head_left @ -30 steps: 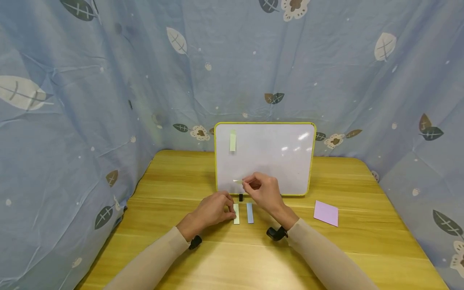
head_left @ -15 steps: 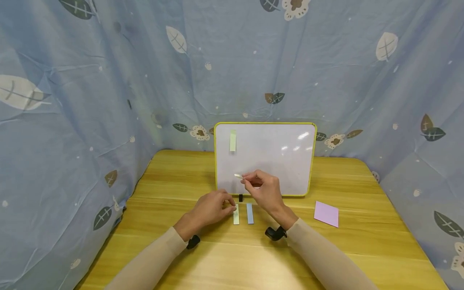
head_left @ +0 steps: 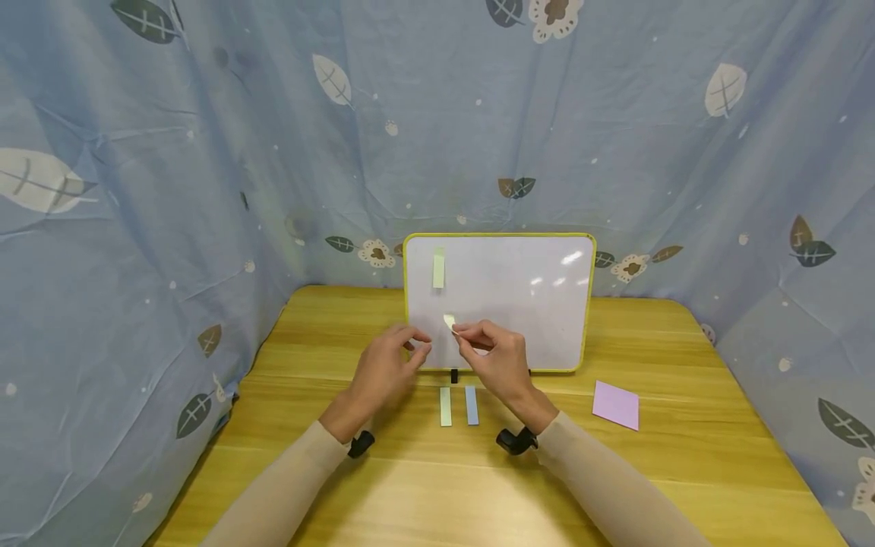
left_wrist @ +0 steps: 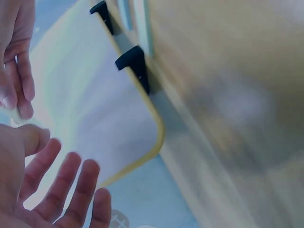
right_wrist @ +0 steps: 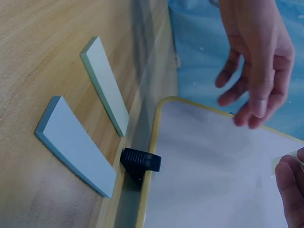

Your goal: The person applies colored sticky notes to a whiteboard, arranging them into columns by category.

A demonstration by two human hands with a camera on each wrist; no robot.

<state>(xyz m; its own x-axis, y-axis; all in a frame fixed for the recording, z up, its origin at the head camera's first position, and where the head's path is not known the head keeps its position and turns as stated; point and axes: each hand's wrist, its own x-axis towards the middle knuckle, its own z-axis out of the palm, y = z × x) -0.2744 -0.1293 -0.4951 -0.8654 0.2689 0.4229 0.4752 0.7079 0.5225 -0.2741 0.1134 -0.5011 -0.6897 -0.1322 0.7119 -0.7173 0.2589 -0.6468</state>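
Observation:
My right hand (head_left: 502,365) pinches a pale green sticky-note strip (head_left: 449,321) between thumb and fingertips, in front of the whiteboard (head_left: 513,296). The strip's free end curls up to the left. Close by on the left is my left hand (head_left: 384,368), raised off the table with nothing held; its fingers (left_wrist: 83,183) are spread and relaxed in the left wrist view. Another pale green strip (head_left: 439,270) is stuck at the board's upper left. Below the board lie a thin pale green sticky-note pad (head_left: 446,408) and a blue one (head_left: 472,406), side by side.
A square purple sticky-note pad (head_left: 616,406) lies on the wooden table (head_left: 690,456) at the right. Black feet (right_wrist: 140,162) support the yellow-framed board at its lower edge. Patterned blue curtains (head_left: 424,114) enclose the back and sides.
My left hand has let go of the green pad and risen up and left from it, towards the board. My right hand has stayed nearly in place; its strip has turned upward.

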